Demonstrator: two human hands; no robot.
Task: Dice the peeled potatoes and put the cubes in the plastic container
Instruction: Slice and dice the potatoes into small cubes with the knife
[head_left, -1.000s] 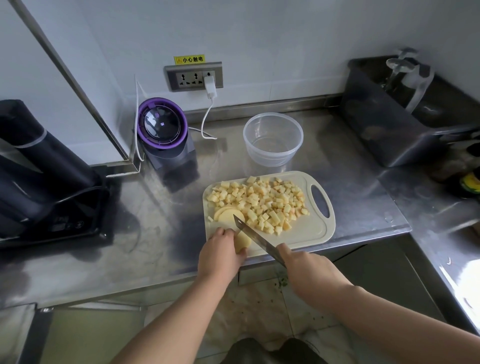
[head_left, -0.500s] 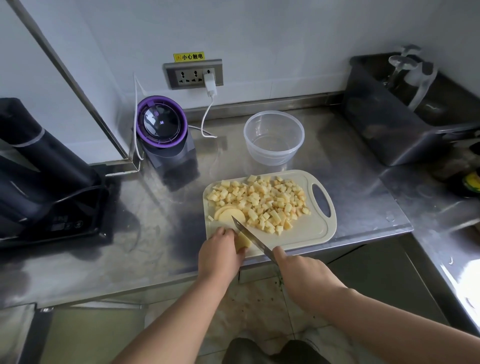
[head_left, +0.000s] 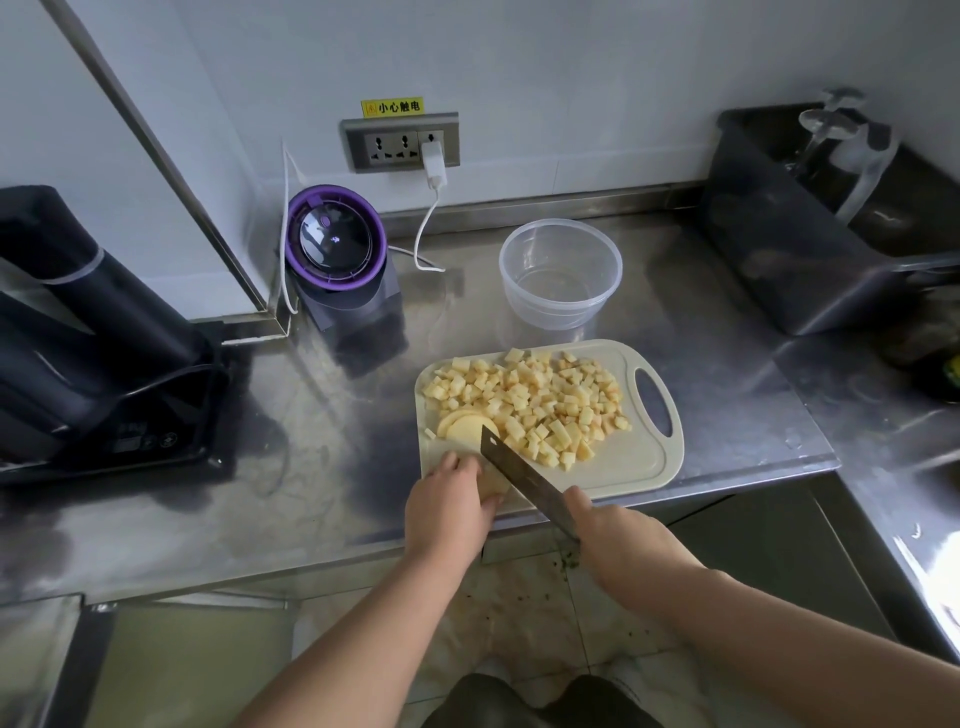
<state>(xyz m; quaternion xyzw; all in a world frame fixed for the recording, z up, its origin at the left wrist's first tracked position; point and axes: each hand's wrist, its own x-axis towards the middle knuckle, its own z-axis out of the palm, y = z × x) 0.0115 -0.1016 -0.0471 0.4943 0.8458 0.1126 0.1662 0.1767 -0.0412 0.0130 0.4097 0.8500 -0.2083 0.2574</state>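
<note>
Pale yellow peeled potato chunk (head_left: 493, 482) lies at the near edge of the cream plastic cutting board (head_left: 641, 467), and the left grip (head_left: 449, 512) pinches it. The right grip (head_left: 618, 540) is clenched round the steel knife (head_left: 524, 478). The step in hand looks to be slicing. Next come cross-cuts, then moving the diced potato cubes (head_left: 535, 400) into the clear round plastic container (head_left: 561, 275).

Plain white wall (head_left: 571, 62) behind, with a slanted grey metal corner strip (head_left: 156, 156) on the left. On the wall, a grey metal socket panel (head_left: 400, 143) under a small yellow warning label (head_left: 392, 107); white plug (head_left: 434, 161) in the rightmost socket, thin white cable (head_left: 423, 234) down to the worktop. Brushed stainless-steel countertop (head_left: 208, 519), smeared and dully reflective, with a low steel upstand (head_left: 545, 205) along the wall. At the back left, a squat dark appliance with a purple-rimmed round lid (head_left: 337, 244); further left, a large black machine (head_left: 78, 338), tilted. At the right, a dark grey plastic tub (head_left: 779, 249), clear glassware (head_left: 841, 145) inside. Second steel surface (head_left: 909, 493) at the far right, bright glare near its front edge. Below, pale mottled tiled floor (head_left: 519, 623).
</note>
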